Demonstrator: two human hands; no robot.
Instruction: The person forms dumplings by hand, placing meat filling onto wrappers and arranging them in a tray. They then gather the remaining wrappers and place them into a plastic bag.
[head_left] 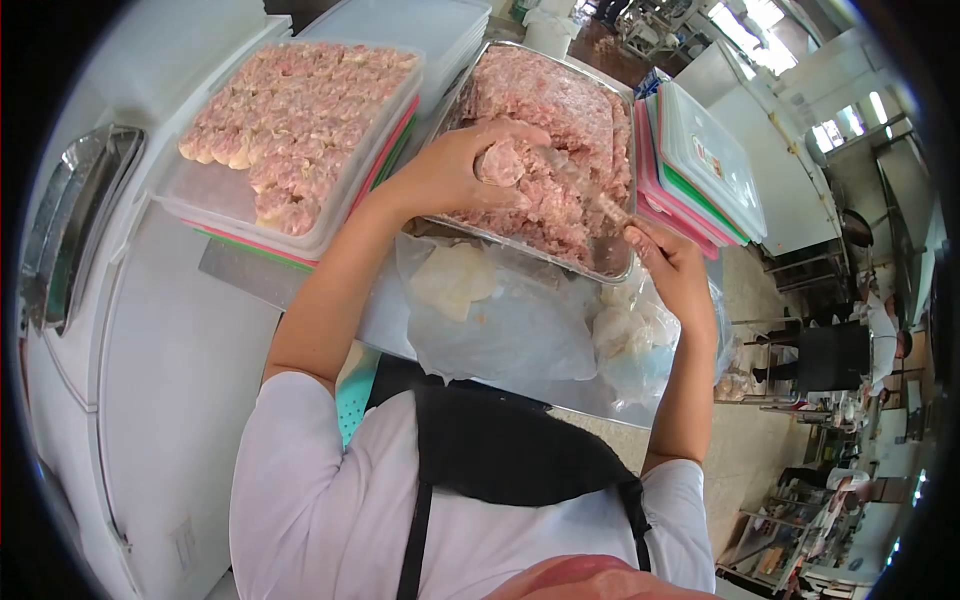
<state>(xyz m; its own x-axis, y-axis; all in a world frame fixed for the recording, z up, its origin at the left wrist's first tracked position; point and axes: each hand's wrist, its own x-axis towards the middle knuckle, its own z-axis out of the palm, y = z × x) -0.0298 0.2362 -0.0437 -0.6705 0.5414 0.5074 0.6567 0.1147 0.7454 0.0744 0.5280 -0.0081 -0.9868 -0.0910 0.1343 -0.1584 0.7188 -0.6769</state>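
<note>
A metal tray [622, 262] full of pink minced meat [540, 90] stands in front of me. Over its left part my left hand [475, 165] curls around a round, filled dumpling [502, 163]. My right hand [660, 250] closes on the handle of a spreading tool [610, 208], whose far end is in the meat and hard to make out. A plastic box [215, 190] at the left holds rows of filled dumplings [300, 110]. Below the tray, pale wrappers [455, 280] lie on a plastic sheet [500, 335].
Stacked lids and boxes [710, 160] stand right of the tray. More clear boxes [440, 50] are behind the left box. A crumpled plastic bag [635, 340] lies near my right forearm. A person [880, 345] stands far off at the right.
</note>
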